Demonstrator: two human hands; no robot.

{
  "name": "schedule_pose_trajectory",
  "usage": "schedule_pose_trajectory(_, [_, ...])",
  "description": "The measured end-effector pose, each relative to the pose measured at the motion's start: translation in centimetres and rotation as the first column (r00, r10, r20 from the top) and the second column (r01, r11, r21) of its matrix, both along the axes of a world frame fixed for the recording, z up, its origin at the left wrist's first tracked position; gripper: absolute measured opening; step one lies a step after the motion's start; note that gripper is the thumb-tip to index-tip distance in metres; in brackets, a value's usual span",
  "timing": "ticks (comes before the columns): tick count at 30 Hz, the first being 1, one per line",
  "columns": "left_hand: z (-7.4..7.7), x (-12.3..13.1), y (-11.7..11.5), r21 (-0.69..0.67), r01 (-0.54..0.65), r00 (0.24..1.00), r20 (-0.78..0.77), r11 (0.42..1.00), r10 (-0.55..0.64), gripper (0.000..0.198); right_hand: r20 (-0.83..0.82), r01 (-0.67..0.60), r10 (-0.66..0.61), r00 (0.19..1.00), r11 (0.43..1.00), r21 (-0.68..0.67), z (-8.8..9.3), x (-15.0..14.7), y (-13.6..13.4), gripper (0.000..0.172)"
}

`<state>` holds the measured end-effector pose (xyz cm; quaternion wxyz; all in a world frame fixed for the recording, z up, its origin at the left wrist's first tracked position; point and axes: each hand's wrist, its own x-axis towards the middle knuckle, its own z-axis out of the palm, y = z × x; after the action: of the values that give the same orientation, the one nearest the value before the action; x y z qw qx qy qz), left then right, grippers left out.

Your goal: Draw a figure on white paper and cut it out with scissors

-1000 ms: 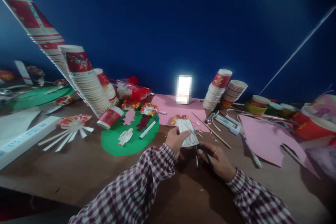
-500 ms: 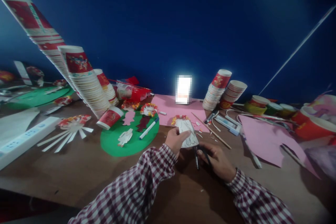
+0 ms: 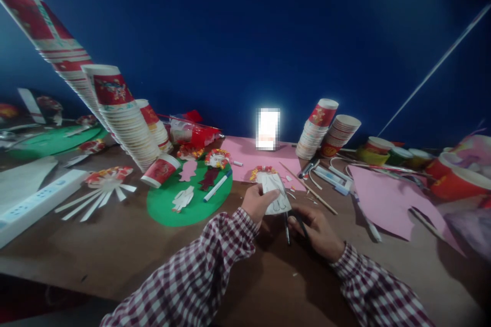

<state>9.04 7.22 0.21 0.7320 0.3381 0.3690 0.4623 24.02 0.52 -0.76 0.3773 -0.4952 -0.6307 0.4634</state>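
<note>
- We're seeing the left hand (image 3: 256, 205) pinching drawn-on paper (image 3: 276, 200), thumb pressed flat, lower centre.
- We're watching the right hand (image 3: 318, 231) curling round dark scissors (image 3: 287, 230), partly hidden in the grip.
- We're finding the centre screen (image 3: 267, 129) pixelated.
- We're spotting nested cups (image 3: 115, 93) upper left; far right, a red tub (image 3: 460, 182) is running off-frame, contents unclear.

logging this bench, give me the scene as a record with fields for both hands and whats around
left hand: pinches white paper with drawn outlines
right hand: holds what look like scissors, at the paper's lower edge
green disc: carries paper figures and a marker
cup stacks: at left and right, beyond the hands
pink sheet: right of the right hand
</note>
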Motion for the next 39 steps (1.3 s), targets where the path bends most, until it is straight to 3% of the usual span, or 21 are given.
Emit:
schedule_pose_trajectory(20, [-0.18,0.12,0.05,-0.013,-0.014,1.0,0.008,1.0,0.014,0.032,0.062,0.019,-0.022,0.998,0.999,0.044,0.28,-0.11,-0.05,0.03])
schedule_pose_trajectory(39, [-0.3,0.08,0.16,-0.014,-0.012,1.0,-0.013,1.0,0.012,0.031,0.006,0.015,-0.015,1.0,1.0,-0.014,0.24,-0.21,-0.23,0.028])
